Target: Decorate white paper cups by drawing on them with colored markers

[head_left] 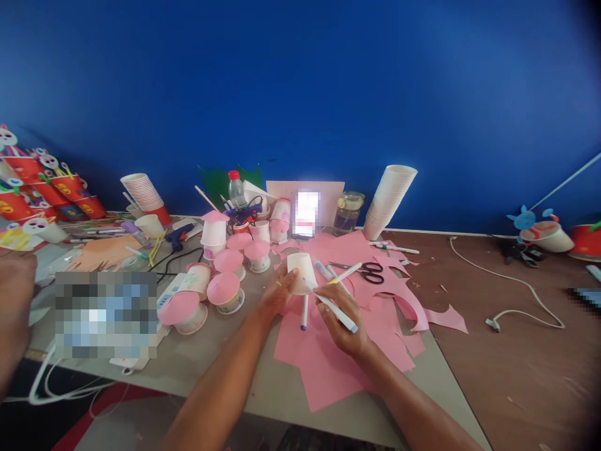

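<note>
My left hand (282,289) is closed around a small white paper cup (299,270), tilted on its side, with faint marks on its wall. My right hand (346,322) grips a white marker (339,313) with a bluish end, its other end close to the cup's edge. A yellow-and-white marker (346,273) shows just above the right fingers; whether they hold it too I cannot tell. Under both hands lie sheets of pink paper (328,376), with another marker (304,313) with a dark blue end on them. Black-handled scissors (372,273) rest beyond the right hand.
Several cups with pink paper cone tops (224,288) stand left of my hands. Tall cup stacks (389,200) rise by the blue wall. A lit phone (307,213) leans at the back. A glue gun (181,237) and white cable (526,285) lie about. Another person's hand (16,300) is far left.
</note>
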Tool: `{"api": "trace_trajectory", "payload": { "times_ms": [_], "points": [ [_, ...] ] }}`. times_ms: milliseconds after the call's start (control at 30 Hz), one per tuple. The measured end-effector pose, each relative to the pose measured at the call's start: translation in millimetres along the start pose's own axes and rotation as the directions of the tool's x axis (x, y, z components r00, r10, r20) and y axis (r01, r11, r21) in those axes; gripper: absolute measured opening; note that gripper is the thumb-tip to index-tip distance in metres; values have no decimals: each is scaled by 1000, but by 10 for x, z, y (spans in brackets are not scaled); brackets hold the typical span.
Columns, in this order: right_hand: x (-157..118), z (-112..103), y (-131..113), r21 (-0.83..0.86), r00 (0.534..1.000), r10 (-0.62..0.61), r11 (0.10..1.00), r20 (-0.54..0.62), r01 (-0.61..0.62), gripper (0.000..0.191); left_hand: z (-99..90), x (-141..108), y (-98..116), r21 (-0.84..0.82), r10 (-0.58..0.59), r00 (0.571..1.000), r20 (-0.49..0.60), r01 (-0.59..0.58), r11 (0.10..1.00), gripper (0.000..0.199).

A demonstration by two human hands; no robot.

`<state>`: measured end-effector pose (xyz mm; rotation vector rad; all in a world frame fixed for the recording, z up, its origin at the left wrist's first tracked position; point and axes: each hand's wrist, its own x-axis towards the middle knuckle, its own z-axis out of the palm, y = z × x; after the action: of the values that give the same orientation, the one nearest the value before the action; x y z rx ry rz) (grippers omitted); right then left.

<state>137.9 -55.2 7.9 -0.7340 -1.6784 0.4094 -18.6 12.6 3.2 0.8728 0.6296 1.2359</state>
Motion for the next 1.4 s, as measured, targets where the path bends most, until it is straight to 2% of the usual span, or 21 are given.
{"api": "trace_trajectory", "payload": {
  "times_ms": [267, 567, 1000, 1400],
  "points": [
    [-18, -19, 11, -9, 1000, -13, 1000, 9, 13, 23, -17, -4, 16, 18, -6, 1000, -5, 6, 1000, 60],
    [-65, -88, 53, 28, 995, 93, 995, -31, -92, 18, -32, 2, 26, -18, -1, 1000, -23, 1, 1000, 62],
    [-19, -12, 22, 17, 999, 32, 999, -9, -32, 21, -31, 13, 2, -14, -22, 1000, -8, 21, 1000, 61],
    [-95, -111, 98, 6, 987, 162, 987, -7, -162, 16, -164, 63, -20, -102, -8, 998, -61, 2, 995, 57]
  ]
}}
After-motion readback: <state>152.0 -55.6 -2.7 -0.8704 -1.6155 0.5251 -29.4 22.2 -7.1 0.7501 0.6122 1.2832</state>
